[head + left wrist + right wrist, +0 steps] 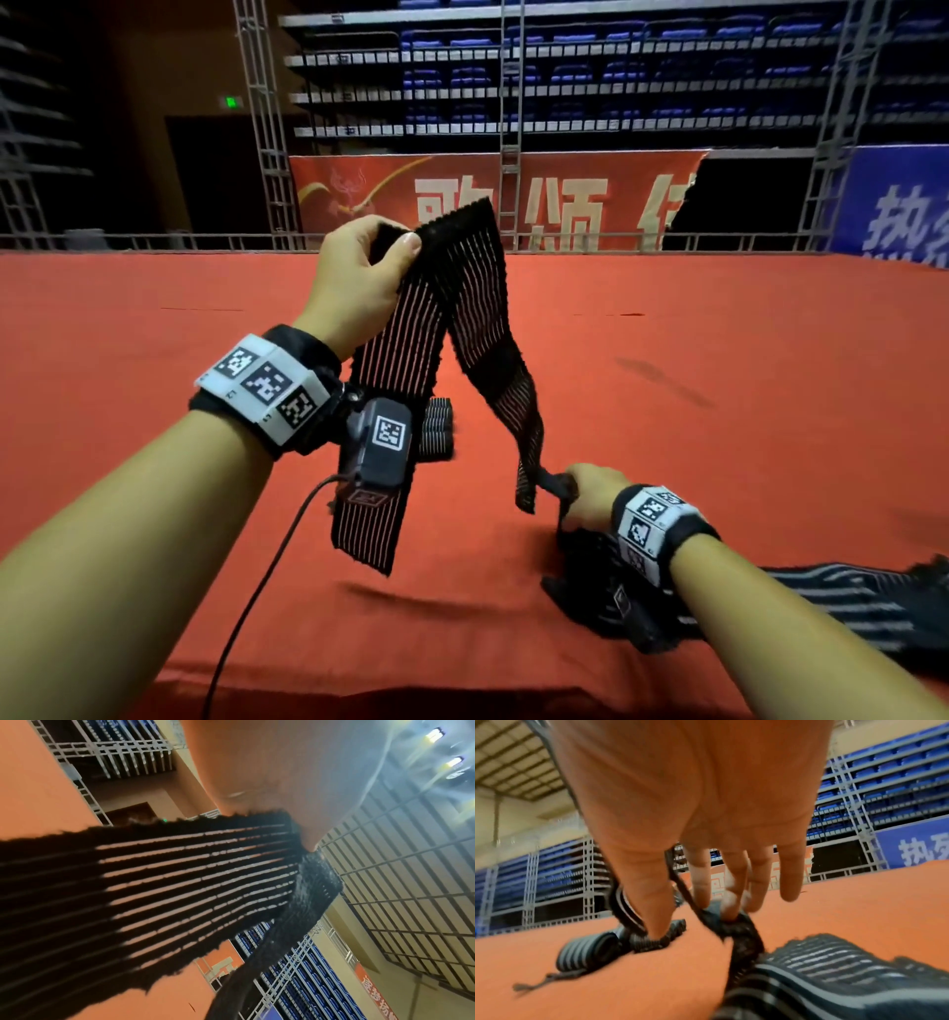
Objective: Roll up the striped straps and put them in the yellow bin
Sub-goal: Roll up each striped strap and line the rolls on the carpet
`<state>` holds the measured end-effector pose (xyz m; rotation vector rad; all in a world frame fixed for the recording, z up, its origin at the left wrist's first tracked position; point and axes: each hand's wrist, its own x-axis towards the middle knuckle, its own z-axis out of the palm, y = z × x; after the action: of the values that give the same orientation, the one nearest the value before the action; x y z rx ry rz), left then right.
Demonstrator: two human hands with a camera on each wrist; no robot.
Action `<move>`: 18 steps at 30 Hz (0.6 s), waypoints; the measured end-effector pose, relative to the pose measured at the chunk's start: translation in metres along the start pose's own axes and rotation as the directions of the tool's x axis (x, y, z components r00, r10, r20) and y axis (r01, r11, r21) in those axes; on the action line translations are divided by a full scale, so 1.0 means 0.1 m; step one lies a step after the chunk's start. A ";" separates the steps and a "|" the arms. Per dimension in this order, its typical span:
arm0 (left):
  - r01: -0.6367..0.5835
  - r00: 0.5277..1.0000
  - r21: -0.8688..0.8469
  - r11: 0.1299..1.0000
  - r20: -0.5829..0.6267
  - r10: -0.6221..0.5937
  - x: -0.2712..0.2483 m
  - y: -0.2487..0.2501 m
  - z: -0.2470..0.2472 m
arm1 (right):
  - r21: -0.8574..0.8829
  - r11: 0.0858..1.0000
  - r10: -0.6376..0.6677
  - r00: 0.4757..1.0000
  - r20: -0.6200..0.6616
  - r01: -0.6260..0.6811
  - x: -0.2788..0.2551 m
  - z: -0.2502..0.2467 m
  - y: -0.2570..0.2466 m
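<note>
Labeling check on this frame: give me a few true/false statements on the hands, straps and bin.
1. The left hand holds a strap up off the table. True.
2. The right hand is empty. False: it grips the strap's lower end.
3. A rolled strap lies on the table. True.
4. The held strap is fully rolled. False: it hangs unrolled, folded over the left hand.
5. The yellow bin stands beside the hands. False: no bin is in view.

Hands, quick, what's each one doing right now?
Left hand: closed, pinching the top of the raised strap.
Right hand: closed, gripping that strap's lower end near the table.
</note>
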<state>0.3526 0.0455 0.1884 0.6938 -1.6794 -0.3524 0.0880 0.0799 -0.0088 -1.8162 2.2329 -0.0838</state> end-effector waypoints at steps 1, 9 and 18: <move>0.002 1.000 -0.008 1.000 0.004 -0.002 -0.02 -0.01 0.03 | 0.050 0.999 -0.015 1.000 0.001 0.015 -0.02 -0.03 -0.04; -0.065 0.997 -0.064 0.996 -0.033 0.063 0.10 0.17 -0.07 | 0.233 0.961 -0.116 0.981 -0.157 0.151 -0.04 -0.20 -0.42; -0.079 0.992 -0.025 0.997 -0.102 0.076 0.19 0.17 -0.53 | 0.165 0.977 -0.127 0.990 -0.066 0.136 0.11 0.16 -0.47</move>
<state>0.3979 0.0538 0.2254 0.6128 -1.5973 -0.2814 0.1344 0.0608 -0.0163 -1.8870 2.0681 -0.3431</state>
